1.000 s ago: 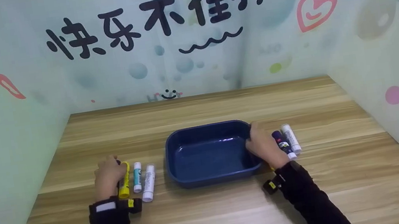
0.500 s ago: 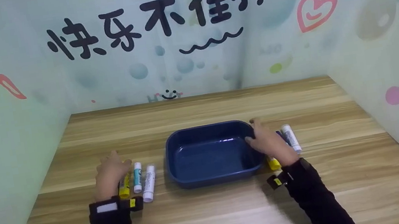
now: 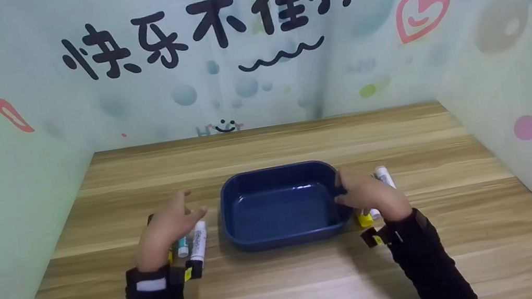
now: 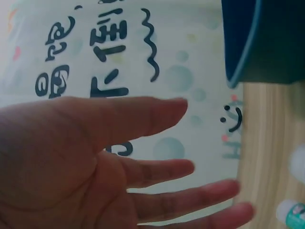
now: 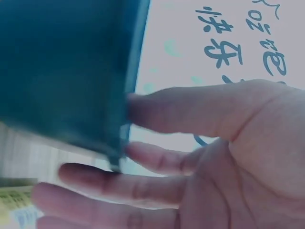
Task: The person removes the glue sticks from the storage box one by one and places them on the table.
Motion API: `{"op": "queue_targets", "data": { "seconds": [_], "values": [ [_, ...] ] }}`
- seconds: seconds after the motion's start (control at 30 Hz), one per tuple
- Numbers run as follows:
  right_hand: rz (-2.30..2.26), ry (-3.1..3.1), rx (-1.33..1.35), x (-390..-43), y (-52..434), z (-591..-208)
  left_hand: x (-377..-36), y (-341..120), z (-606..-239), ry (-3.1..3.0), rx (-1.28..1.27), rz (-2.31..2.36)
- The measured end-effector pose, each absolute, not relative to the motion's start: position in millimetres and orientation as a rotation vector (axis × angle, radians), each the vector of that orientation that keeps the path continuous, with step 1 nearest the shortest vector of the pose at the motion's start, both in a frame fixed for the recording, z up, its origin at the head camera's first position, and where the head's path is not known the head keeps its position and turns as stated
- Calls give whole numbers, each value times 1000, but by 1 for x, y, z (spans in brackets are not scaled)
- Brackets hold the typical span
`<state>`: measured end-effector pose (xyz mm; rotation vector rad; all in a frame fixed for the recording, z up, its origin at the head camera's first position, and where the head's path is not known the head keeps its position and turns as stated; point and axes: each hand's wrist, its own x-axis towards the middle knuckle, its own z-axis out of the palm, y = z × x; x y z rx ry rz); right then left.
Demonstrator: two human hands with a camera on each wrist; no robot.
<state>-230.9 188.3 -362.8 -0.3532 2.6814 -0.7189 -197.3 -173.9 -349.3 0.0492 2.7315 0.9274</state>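
A dark blue rectangular tub (image 3: 287,238) stands mid-table with nothing in it. My left hand (image 3: 165,233) hovers left of it, over a row of glue sticks: a white one (image 3: 198,241), one with a teal label (image 3: 183,248) and a mostly covered yellow one (image 3: 171,256). In the left wrist view that hand's fingers are spread and hold nothing. My right hand (image 3: 367,193) is at the tub's right end. The right wrist view has its thumb (image 5: 162,112) touching the rim, with the other fingers straight along the outside wall.
Partly behind the right hand lie more glue sticks, among them a yellow one (image 3: 364,219) and a white one (image 3: 384,177). The wood-grain table (image 3: 287,289) meets printed wall panels (image 3: 257,92) at the back and both sides.
My left hand has lifted off the yellow glue stick and moved right toward the tub. My right hand's grip on the tub's right end has loosened, and its wrist has shifted slightly right.
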Motion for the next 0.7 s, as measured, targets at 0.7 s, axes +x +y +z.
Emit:
{"op": "queue_targets", "data": {
  "seconds": [0.7],
  "values": [
    [-675,2602,-355,-226,189,-359,-201,-134,-369,2613,142,768]
  ]
}}
